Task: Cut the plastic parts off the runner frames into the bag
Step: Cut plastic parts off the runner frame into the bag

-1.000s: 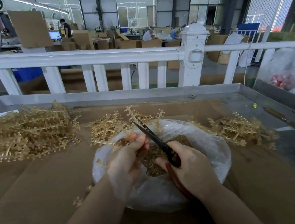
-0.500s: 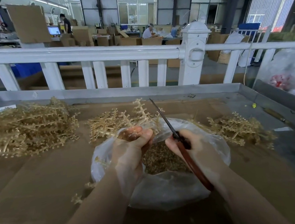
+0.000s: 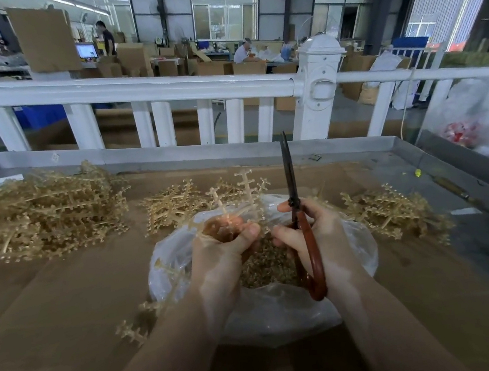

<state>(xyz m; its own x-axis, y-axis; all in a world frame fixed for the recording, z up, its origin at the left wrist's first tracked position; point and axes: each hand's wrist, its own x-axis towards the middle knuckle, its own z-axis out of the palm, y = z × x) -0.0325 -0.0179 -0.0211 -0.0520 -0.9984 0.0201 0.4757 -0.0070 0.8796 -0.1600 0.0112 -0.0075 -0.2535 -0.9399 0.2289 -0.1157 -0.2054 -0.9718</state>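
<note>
A clear plastic bag (image 3: 283, 313) lies open on the cardboard-covered table, with a heap of small tan cut parts (image 3: 267, 267) inside. My left hand (image 3: 222, 249) grips a tan runner frame (image 3: 245, 191) over the bag's far rim; its branches stick up past my fingers. My right hand (image 3: 317, 235) holds scissors (image 3: 292, 185) with reddish-brown handles, the dark blades closed and pointing straight up. Both hands are close together above the bag.
A big pile of runner frames (image 3: 37, 217) sits at the left, a smaller one (image 3: 172, 208) behind the bag, another (image 3: 391, 210) at the right. A loose piece (image 3: 132, 333) lies near my left forearm. A grey metal rim (image 3: 264, 153) and white fence (image 3: 164, 90) bound the table.
My right hand has swung the scissors from pointing left at the frame to standing upright with the blades closed. My left hand has kept the frame over the bag.
</note>
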